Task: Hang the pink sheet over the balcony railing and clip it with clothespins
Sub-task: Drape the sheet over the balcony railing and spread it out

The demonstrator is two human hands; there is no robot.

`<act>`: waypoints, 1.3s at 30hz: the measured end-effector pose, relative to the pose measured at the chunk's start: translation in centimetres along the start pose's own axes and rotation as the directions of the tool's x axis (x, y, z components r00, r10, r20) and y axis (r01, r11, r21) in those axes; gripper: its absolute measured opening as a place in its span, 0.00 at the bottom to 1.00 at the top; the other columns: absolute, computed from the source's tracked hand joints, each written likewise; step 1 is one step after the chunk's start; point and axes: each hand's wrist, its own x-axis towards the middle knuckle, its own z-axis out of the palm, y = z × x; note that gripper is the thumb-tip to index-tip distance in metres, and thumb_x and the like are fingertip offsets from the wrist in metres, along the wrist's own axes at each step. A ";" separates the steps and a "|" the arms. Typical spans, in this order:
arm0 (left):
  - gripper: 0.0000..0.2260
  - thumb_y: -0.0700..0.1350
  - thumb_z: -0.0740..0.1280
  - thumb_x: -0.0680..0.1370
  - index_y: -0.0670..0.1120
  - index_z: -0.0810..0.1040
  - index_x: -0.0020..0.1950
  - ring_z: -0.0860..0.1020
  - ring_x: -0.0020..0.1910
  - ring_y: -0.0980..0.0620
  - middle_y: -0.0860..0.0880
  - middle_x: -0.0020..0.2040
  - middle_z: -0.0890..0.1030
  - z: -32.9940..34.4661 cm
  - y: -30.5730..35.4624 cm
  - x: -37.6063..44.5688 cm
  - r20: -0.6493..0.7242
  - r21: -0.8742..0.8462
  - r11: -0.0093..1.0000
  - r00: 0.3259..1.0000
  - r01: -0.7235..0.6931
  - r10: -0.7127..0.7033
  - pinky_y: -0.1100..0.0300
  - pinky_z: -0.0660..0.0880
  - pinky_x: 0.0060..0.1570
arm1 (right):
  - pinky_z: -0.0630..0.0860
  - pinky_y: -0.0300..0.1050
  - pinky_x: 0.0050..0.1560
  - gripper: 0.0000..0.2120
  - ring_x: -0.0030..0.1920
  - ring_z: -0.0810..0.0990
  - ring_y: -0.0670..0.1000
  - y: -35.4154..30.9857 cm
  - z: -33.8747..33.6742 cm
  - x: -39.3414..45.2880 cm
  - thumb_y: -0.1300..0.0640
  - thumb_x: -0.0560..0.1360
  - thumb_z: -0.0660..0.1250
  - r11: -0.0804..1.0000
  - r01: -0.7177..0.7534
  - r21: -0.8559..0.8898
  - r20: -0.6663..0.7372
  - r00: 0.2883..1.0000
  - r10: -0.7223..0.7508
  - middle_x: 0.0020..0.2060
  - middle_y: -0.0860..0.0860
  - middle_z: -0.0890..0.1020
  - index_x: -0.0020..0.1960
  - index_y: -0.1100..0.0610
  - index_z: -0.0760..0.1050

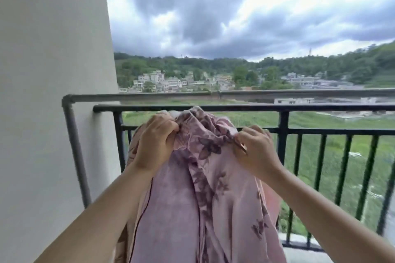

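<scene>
The pink sheet (192, 203), printed with dark purple flowers, hangs bunched in front of the black balcony railing (235, 108). Its gathered top reaches about the height of the top rail. My left hand (156, 141) grips the bunched cloth at its upper left. My right hand (256, 147) pinches the cloth's upper right edge, with a small brownish thing against its fingers that I cannot make out. No clothespin is clearly in view. The lower end of the sheet falls out of view at the bottom.
A grey metal pipe (149, 97) runs just above and beyond the railing and bends down along the white wall (53, 92) on the left. Black vertical bars (320, 166) fill the railing to the right. Fields, houses and hills lie beyond.
</scene>
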 end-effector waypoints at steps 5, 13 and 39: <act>0.05 0.39 0.62 0.74 0.44 0.68 0.38 0.72 0.42 0.51 0.48 0.40 0.76 3.4 3.3 -8.0 0.021 -0.039 0.994 0.995 0.100 -0.099 0.74 0.66 0.50 | 0.72 0.35 0.41 0.09 0.36 0.76 0.41 4.6 1.4 -6.4 0.55 0.75 0.62 0.710 -0.570 0.413 0.639 0.737 0.221 0.37 0.46 0.82 0.46 0.57 0.79; 0.09 0.44 0.59 0.78 0.43 0.69 0.38 0.73 0.43 0.51 0.50 0.42 0.72 6.7 7.2 -13.9 0.107 -0.123 0.980 0.984 0.156 -0.143 0.71 0.68 0.51 | 0.76 0.54 0.54 0.12 0.45 0.77 0.53 7.5 12.0 -9.7 0.56 0.73 0.64 0.548 -0.832 0.087 0.938 0.254 0.236 0.46 0.58 0.78 0.50 0.64 0.77; 0.14 0.50 0.62 0.76 0.41 0.78 0.54 0.78 0.42 0.48 0.45 0.45 0.81 4.3 -8.8 -1.7 0.647 -0.019 0.687 0.533 0.726 -0.545 0.53 0.75 0.47 | 0.66 0.31 0.27 0.09 0.31 0.72 0.49 -2.5 8.2 12.2 0.68 0.71 0.64 0.755 -0.283 0.592 0.038 0.945 0.324 0.30 0.50 0.78 0.41 0.57 0.80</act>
